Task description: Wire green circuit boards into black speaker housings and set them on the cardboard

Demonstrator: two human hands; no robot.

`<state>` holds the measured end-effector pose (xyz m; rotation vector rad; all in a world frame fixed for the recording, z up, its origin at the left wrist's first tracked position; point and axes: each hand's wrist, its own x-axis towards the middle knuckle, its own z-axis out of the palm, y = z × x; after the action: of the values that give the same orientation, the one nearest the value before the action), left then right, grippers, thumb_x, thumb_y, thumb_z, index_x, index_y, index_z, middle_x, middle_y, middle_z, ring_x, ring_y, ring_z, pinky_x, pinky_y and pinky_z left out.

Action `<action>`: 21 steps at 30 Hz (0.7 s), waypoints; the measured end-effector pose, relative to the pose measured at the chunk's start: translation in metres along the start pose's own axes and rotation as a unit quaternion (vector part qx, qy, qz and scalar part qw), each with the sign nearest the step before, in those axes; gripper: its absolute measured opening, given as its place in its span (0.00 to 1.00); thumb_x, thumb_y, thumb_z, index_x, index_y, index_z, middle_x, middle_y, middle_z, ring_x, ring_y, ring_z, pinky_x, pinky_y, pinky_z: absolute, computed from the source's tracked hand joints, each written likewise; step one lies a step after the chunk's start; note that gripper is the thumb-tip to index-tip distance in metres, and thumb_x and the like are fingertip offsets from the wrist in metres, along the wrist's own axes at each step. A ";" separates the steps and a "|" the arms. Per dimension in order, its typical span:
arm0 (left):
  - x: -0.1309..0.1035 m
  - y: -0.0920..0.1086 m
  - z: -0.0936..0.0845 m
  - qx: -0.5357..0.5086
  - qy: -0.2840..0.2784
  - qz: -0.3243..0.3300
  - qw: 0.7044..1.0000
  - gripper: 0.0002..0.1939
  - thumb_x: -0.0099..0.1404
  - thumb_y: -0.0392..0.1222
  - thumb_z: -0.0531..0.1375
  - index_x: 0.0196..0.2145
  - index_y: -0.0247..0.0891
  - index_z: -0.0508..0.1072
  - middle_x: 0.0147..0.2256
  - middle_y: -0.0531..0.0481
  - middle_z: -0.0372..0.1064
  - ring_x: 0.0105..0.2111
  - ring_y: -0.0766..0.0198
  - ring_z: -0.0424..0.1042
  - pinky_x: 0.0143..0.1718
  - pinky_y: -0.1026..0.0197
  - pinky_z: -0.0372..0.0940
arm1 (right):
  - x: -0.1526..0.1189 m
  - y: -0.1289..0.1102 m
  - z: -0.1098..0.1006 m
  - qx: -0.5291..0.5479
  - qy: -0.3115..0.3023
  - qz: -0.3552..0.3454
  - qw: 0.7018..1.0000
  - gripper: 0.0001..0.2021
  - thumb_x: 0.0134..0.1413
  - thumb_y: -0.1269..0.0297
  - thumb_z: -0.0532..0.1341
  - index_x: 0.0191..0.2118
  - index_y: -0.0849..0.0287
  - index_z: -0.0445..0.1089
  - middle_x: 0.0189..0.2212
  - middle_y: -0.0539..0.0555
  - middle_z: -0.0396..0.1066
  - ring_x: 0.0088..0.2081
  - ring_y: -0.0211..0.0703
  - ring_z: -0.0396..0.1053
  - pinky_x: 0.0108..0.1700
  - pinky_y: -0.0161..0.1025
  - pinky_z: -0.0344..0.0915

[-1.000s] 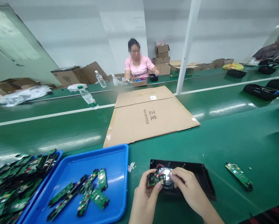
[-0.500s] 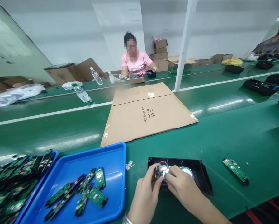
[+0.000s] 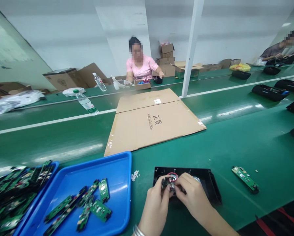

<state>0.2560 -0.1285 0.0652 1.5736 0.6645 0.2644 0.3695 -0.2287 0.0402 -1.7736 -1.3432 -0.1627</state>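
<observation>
A black plastic housing (image 3: 211,183) lies on the green bench below my hands, with round silvery parts partly covered by my fingers. Between thumb and fingers, my left hand (image 3: 157,200) pinches a small circuit board (image 3: 165,182) over the housing's left part. My right hand (image 3: 192,193) is closed beside it, its fingertips meeting at the board's edge near a red wire (image 3: 173,174); what they grip is hidden. On the bench to the right lies a separate green circuit board (image 3: 245,179).
A blue tray (image 3: 122,196) with several boards stands at left, beside another tray heaped with boards (image 3: 11,193). Small white bits (image 3: 135,175) lie near it. Flattened cardboard (image 3: 142,131) spans the middle. Bottles, black housings (image 3: 270,92) and a co-worker in pink (image 3: 140,67) are farther back.
My right fingers have shifted slightly and now cover more of the round silvery part at right. My left hand keeps its pinch on the small board. The whole view has moved a little.
</observation>
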 end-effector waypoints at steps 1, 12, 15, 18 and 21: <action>0.000 0.000 0.001 -0.019 0.001 0.002 1.000 0.12 0.68 0.45 0.54 0.46 0.40 0.71 0.48 0.43 0.75 0.45 0.54 0.76 0.47 0.56 0.74 | -0.001 0.001 0.000 0.011 -0.002 0.003 1.000 0.12 0.66 0.71 0.51 0.29 0.59 0.62 0.24 0.48 0.64 0.27 0.35 0.61 0.28 0.33 0.56; -0.002 0.004 0.002 -0.053 0.015 -0.007 0.998 0.14 0.67 0.49 0.56 0.43 0.38 0.73 0.44 0.45 0.75 0.42 0.55 0.76 0.39 0.56 0.77 | -0.007 -0.001 0.000 0.044 -0.017 -0.002 0.999 0.08 0.66 0.73 0.52 0.35 0.59 0.65 0.28 0.50 0.67 0.29 0.37 0.60 0.30 0.35 0.56; -0.002 0.006 0.002 -0.045 0.013 -0.012 0.999 0.15 0.66 0.50 0.56 0.43 0.37 0.72 0.43 0.45 0.75 0.39 0.56 0.77 0.37 0.56 0.78 | -0.007 -0.001 0.000 0.046 -0.021 0.000 0.999 0.08 0.67 0.72 0.52 0.36 0.59 0.66 0.29 0.50 0.67 0.29 0.38 0.61 0.30 0.35 0.57; -0.001 0.004 0.001 -0.025 0.007 -0.010 1.000 0.14 0.67 0.49 0.55 0.44 0.37 0.71 0.43 0.45 0.75 0.37 0.57 0.77 0.36 0.56 0.78 | -0.004 -0.002 0.001 0.037 -0.016 -0.008 0.999 0.08 0.67 0.72 0.51 0.38 0.59 0.66 0.29 0.50 0.68 0.29 0.38 0.61 0.30 0.35 0.57; 0.000 0.002 -0.003 0.012 -0.001 0.013 1.000 0.14 0.68 0.47 0.53 0.45 0.39 0.71 0.44 0.44 0.75 0.39 0.57 0.77 0.40 0.55 0.76 | -0.001 -0.006 0.004 0.017 -0.003 -0.006 1.000 0.09 0.68 0.71 0.51 0.36 0.58 0.65 0.28 0.49 0.67 0.28 0.37 0.62 0.29 0.34 0.58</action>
<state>0.2545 -0.1262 0.0674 1.6062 0.6486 0.2760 0.3625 -0.2265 0.0408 -1.7385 -1.3543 -0.1408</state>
